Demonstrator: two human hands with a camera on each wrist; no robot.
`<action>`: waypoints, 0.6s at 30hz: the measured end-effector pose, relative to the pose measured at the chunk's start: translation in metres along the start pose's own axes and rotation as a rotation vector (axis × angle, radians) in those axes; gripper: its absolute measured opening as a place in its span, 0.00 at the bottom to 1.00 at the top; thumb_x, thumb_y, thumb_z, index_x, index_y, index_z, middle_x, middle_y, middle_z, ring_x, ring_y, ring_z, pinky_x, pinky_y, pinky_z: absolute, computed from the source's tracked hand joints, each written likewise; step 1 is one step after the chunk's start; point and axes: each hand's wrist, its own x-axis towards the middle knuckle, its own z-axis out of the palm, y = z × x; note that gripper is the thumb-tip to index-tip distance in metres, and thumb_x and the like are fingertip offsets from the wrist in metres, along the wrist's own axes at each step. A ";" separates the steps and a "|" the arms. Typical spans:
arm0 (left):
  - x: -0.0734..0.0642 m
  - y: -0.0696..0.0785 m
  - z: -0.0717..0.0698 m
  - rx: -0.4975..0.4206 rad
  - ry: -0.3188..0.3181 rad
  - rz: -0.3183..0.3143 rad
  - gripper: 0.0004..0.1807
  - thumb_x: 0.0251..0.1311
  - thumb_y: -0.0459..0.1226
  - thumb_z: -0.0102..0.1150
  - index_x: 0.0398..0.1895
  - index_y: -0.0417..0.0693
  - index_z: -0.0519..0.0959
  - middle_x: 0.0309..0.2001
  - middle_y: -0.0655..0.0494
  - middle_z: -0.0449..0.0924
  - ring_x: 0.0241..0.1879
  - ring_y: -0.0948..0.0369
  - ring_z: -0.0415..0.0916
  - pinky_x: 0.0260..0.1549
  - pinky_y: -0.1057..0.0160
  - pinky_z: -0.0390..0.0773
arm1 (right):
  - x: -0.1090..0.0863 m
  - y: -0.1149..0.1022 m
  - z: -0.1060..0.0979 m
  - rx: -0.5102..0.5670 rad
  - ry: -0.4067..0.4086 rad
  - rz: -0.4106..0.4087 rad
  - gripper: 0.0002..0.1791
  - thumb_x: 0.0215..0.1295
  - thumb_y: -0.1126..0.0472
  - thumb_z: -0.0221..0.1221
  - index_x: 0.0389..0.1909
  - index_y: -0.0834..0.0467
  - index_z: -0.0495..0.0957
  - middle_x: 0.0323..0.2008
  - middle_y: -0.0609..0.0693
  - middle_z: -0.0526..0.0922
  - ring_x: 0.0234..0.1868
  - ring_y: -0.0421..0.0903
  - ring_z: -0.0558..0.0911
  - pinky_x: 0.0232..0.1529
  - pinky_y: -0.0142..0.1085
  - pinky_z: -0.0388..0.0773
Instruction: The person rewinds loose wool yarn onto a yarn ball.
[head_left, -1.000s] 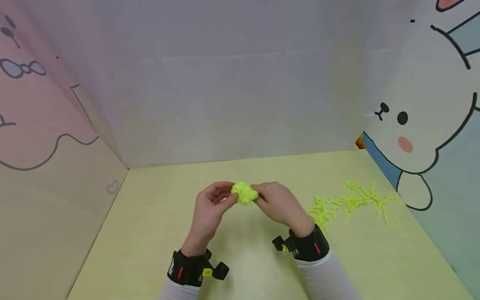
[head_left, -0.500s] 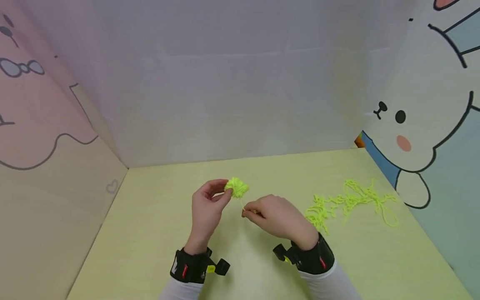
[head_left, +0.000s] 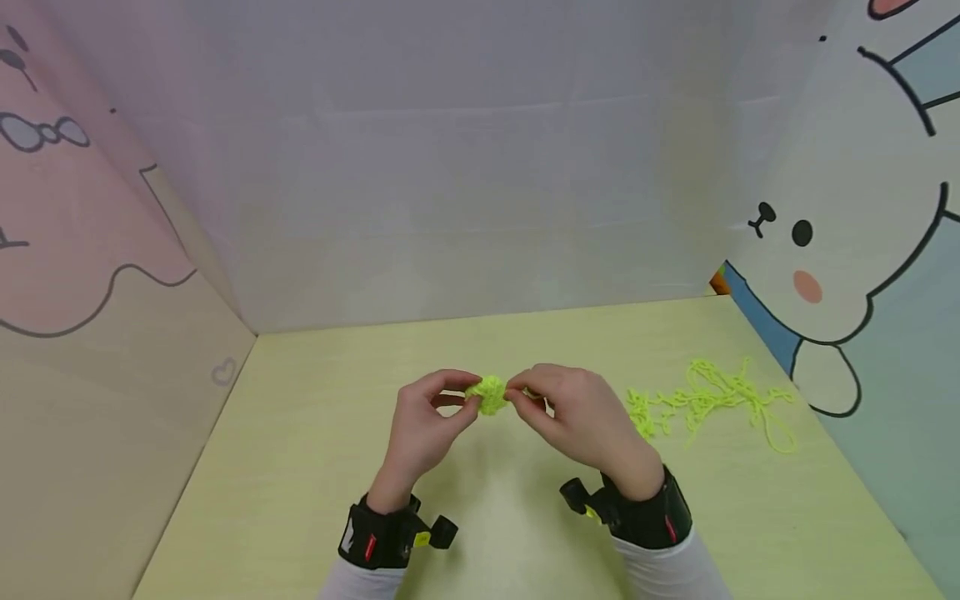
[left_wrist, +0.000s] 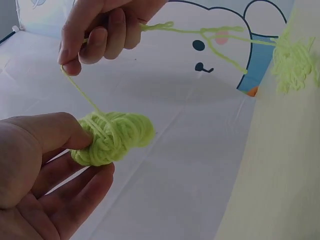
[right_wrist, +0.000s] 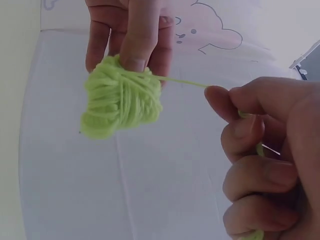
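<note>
**Centrally, a left hand is holding a yarn bundle while a right hand is pinching a yarn strand**

In the centre of the head view, the bright yellow-green yarn bundle is being held above a pale yellow bench, between the person's two hands. The left hand, just left of centre, is grasping the bundle; in the left wrist view its thumb is pressing on the upper side and its fingers are supporting the underside. The bundle there is lying near the middle of the frame, wound in many overlapping loops.

The right hand is gripping the yarn strand between thumb and forefinger, its other fingers curling toward the palm. In the left wrist view the strand is running straight from the top of the bundle to those fingertips at upper left. In the right wrist view it is stretching from the bundle at upper left to the hand at right, and bits of yarn are showing among the curled fingers.

At the right of the head view, loose yarn of the same colour is lying tangled on the bench. Black wristbands are circling both wrists below pale sleeves. A plain greyish-white backdrop is filling the upper middle; a cartoon rabbit is covering the upper right.
</note>
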 end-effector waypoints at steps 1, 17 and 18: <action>0.001 0.001 -0.001 -0.008 -0.015 0.004 0.13 0.57 0.30 0.69 0.44 0.53 0.85 0.42 0.60 0.84 0.40 0.63 0.80 0.37 0.51 0.86 | 0.001 0.001 -0.001 -0.005 0.018 0.000 0.03 0.65 0.59 0.64 0.38 0.51 0.84 0.30 0.38 0.81 0.24 0.34 0.72 0.22 0.32 0.74; 0.000 0.012 -0.004 -0.121 -0.165 0.019 0.13 0.57 0.30 0.69 0.44 0.53 0.84 0.42 0.57 0.84 0.43 0.59 0.80 0.40 0.56 0.86 | 0.008 0.015 0.001 -0.029 0.056 0.026 0.05 0.67 0.57 0.63 0.40 0.52 0.84 0.35 0.42 0.85 0.28 0.36 0.76 0.25 0.35 0.78; -0.001 0.013 -0.005 -0.136 -0.171 0.022 0.13 0.57 0.31 0.69 0.44 0.52 0.84 0.42 0.57 0.84 0.43 0.58 0.80 0.40 0.56 0.86 | 0.008 0.017 0.002 -0.030 0.048 0.035 0.06 0.68 0.56 0.62 0.40 0.52 0.84 0.35 0.42 0.85 0.28 0.35 0.75 0.25 0.34 0.78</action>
